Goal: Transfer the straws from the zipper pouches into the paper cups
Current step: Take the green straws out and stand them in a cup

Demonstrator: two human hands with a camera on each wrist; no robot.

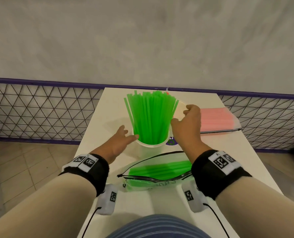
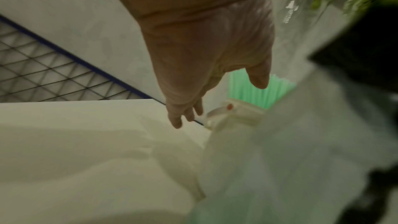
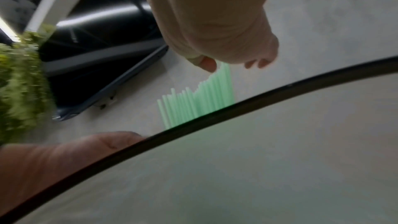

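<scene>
A white paper cup (image 1: 150, 146) stands mid-table, packed with upright green straws (image 1: 151, 115). My left hand (image 1: 123, 136) reaches in from the left with straight fingers, the thumb tip against the cup's rim. My right hand (image 1: 187, 121) hovers right of the straws, fingers loosely curled over the rim of a second, empty paper cup (image 1: 180, 109); I see nothing held. A clear zipper pouch (image 1: 158, 170) with green straws inside lies unzipped near me. The blurred wrist views show each hand, left (image 2: 204, 91) and right (image 3: 226, 54), and the straws (image 3: 200, 101) behind the pouch's zip edge (image 3: 237, 106).
A second clear pouch of pink straws (image 1: 218, 121) lies at the table's right edge. Behind the narrow white table (image 1: 108, 107) runs a wire mesh fence (image 1: 39, 107) with a purple rail, then a grey wall. Tiled floor lies to both sides.
</scene>
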